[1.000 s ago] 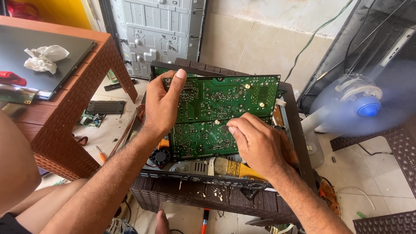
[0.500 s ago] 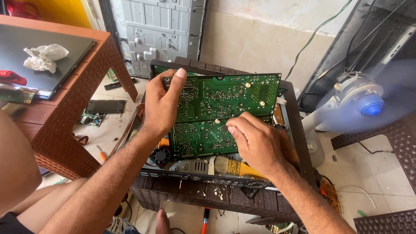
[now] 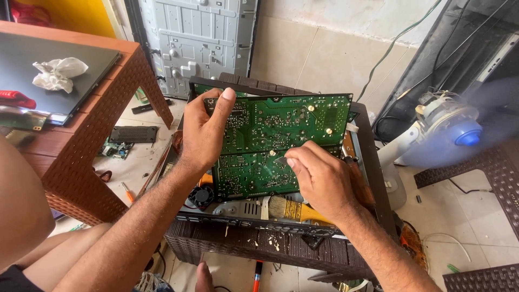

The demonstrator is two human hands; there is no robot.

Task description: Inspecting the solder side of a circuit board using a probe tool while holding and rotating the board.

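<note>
The left hand (image 3: 203, 132) held the green circuit board (image 3: 281, 143) up by its left edge, with the fingers curled round it and the thumb on front. The right hand (image 3: 321, 178) pinched a small silver tool (image 3: 281, 159) against the board. A paintbrush (image 3: 292, 208) lay below, on the brown bench (image 3: 270, 249).

Bare forearms, no sleeves, watch or rings; dark shorts edge.

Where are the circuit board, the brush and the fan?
circuit board (image 3: 281, 130), head view, bare green face between the hands.
brush (image 3: 278, 207), head view, pale bristles below the board.
fan (image 3: 467, 135), head view, blue hub at right.
</note>
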